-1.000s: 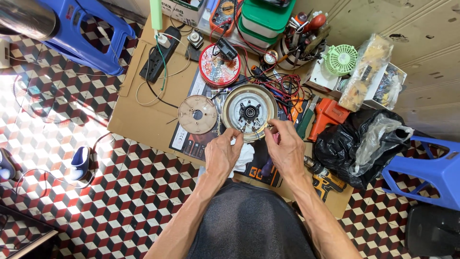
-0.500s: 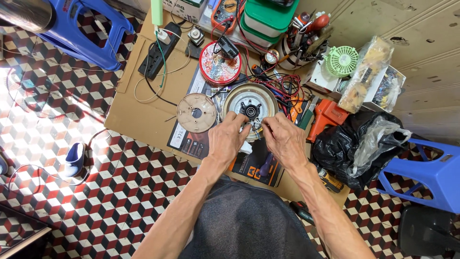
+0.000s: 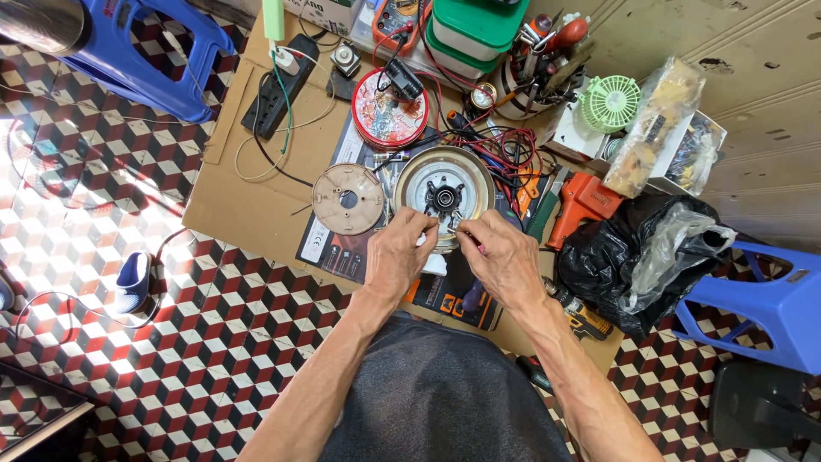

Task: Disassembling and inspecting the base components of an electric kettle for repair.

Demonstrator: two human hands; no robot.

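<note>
A round metal appliance base (image 3: 445, 190) lies upside down on a cardboard sheet (image 3: 248, 205), its inner parts and wires showing. My left hand (image 3: 398, 257) rests on its near rim, fingers curled against the edge. My right hand (image 3: 503, 257) is beside it, fingertips pinched on a small thin part at the rim; what it is I cannot tell. A brown round plastic cover (image 3: 347, 198) lies just left of the base.
A red round tin (image 3: 389, 109), black power strip (image 3: 275, 85), multimeter (image 3: 396, 15), tangled wires (image 3: 505, 154), orange tool (image 3: 581, 204), black plastic bag (image 3: 637, 257) and green fan (image 3: 609, 103) crowd the sheet. Blue stools (image 3: 162, 60) stand at both sides. A cordless drill (image 3: 581, 312) lies near my right arm.
Both hands have moved up onto the near rim of the metal base and closer together. The view has shifted slightly.
</note>
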